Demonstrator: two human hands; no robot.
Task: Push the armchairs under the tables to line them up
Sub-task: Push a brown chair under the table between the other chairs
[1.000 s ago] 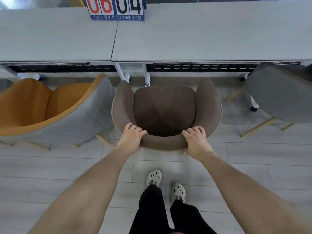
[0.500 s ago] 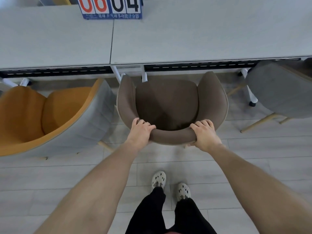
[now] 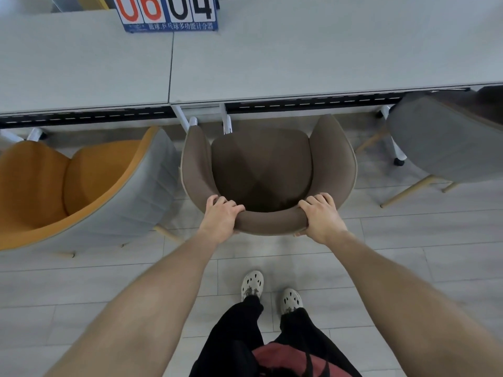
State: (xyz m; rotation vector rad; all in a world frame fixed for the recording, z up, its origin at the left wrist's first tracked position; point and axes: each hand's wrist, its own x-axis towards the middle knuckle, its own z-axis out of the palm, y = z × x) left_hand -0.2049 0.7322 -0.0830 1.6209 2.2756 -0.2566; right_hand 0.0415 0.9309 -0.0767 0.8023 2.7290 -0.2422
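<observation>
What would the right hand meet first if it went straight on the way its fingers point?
The right hand grips the brown fabric armchair; beyond it, probably the front edge of the pale grey table, though depth is unclear.

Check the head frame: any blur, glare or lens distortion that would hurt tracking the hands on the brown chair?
Head view, focus: no evident motion blur on the left hand or right hand gripping the brown armchair.
Head view, light: soft and even, no glare on the tables; the seat is dark.
Head view, distortion: strong wide-angle bowing; the tables' front edge curves and the forearms swell toward the bottom corners.
</observation>
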